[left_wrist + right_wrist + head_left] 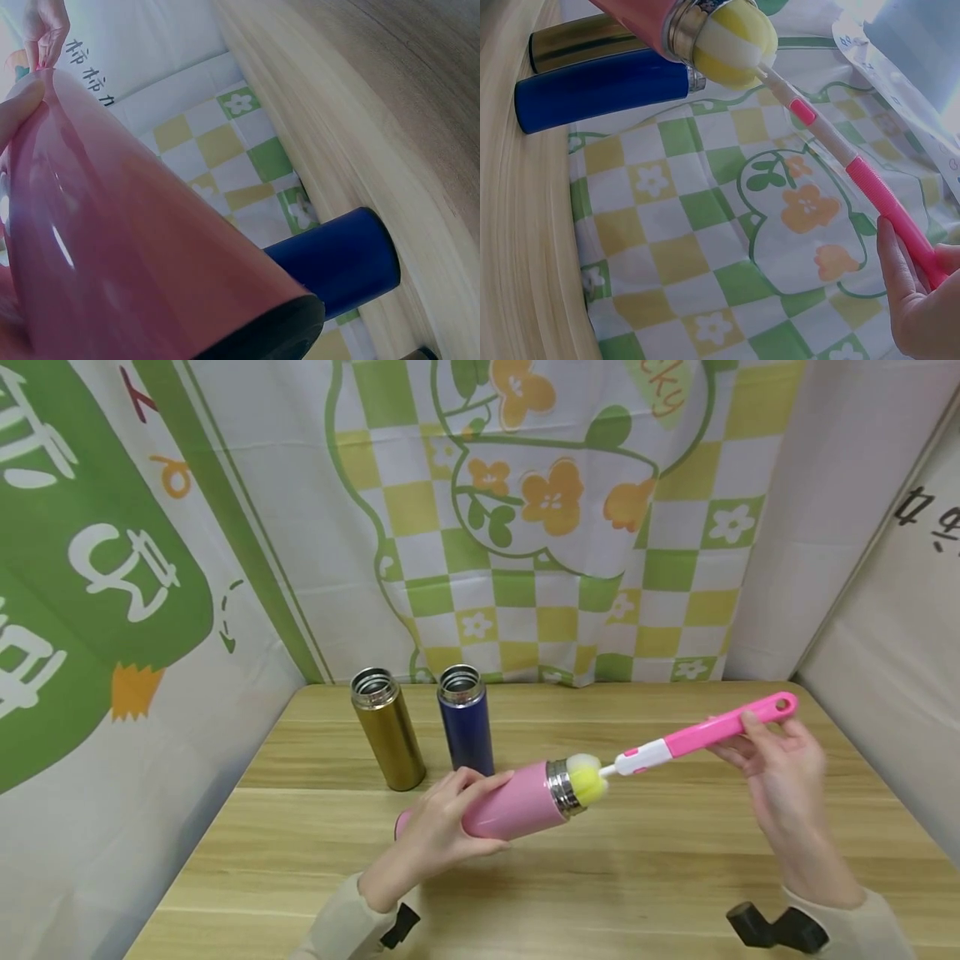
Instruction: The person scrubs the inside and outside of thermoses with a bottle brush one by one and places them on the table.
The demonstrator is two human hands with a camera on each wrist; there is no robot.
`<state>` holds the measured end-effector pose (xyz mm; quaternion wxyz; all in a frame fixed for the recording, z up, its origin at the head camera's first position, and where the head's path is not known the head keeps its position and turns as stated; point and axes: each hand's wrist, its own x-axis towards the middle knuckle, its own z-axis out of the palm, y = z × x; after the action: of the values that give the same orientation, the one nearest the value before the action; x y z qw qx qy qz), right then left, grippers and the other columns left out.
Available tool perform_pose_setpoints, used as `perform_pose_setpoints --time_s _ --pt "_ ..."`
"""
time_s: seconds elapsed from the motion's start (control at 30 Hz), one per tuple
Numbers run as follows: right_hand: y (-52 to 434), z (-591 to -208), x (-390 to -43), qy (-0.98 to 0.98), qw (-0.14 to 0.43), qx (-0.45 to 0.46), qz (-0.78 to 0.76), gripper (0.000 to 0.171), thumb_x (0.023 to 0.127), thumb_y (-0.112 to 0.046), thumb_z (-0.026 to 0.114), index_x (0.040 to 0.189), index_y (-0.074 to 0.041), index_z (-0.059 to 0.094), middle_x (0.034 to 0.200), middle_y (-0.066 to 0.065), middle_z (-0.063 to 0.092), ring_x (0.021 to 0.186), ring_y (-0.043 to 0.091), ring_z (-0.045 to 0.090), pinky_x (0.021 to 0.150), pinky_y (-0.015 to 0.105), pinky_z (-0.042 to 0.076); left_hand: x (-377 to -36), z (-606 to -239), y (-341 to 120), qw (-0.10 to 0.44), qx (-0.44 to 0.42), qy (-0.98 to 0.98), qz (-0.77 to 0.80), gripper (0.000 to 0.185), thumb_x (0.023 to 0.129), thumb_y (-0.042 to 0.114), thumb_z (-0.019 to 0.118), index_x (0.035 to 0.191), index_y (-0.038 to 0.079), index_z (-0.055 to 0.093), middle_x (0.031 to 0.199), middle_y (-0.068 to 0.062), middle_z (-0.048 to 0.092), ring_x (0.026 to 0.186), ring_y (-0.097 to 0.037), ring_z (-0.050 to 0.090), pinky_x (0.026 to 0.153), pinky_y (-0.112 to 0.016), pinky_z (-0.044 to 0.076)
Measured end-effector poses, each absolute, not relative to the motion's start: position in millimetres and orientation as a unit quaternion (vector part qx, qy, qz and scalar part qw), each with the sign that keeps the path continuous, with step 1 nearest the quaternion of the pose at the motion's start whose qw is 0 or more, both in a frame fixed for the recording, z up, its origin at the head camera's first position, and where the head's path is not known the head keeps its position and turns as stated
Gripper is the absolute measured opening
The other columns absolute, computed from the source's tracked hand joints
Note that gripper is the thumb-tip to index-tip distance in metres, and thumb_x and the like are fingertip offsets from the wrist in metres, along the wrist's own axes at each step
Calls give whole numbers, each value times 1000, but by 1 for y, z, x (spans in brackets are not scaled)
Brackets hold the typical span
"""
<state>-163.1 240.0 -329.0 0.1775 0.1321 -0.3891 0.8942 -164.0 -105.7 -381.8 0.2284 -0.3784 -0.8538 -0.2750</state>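
Observation:
My left hand (442, 818) grips a pink thermos bottle (521, 802) around its body, tilted with its steel mouth toward the right. In my right hand (787, 768) is a bottle brush (701, 735), held by its pink handle between thumb and fingers. The brush's yellow and white sponge head (735, 45) sits at the bottle's mouth, part of it bulging outside the rim. In the left wrist view the pink bottle's dark base points toward the camera, and the left thumb lies along its side.
Behind the left hand a gold bottle (390, 735) and a blue bottle (467, 718) stand uncapped on the wooden table (637, 877). A patterned cloth (547, 610) hangs along the table's back edge, with printed cloth walls on both sides.

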Motion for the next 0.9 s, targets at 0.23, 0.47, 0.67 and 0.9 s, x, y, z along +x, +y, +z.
perform_pose_setpoints --time_s 0.23,0.47,0.67,0.9 --pt "250 -329 -162 -370 178 131 902 8 86 9 46 91 10 52 78 23 63 73 30 65 67 39 50 -165 -384 -109 256 -395 -841 -266 72 58 41 79 121 19 53 89 3 50 81 -8 47 67 -25 44" --pt "258 -325 -161 -378 182 135 898 11 87 7 45 94 11 53 80 23 63 74 30 64 68 37 49 -164 -383 -110 255 -401 -839 -265 71 58 38 79 121 19 53 91 3 51 82 -9 49 68 -26 44" --pt "263 -326 -160 -369 167 135 904 12 87 8 44 96 10 52 83 24 63 76 31 64 69 38 48 -162 -382 -111 249 -400 -843 -261 72 57 37 80 121 19 53 92 2 52 83 -10 49 69 -27 44" --pt "279 -325 -161 -327 189 117 918 11 87 9 43 91 12 53 79 26 63 72 33 64 66 40 49 -163 -384 -120 257 -391 -848 -250 72 58 41 79 121 21 53 92 3 52 83 -11 49 69 -27 44"
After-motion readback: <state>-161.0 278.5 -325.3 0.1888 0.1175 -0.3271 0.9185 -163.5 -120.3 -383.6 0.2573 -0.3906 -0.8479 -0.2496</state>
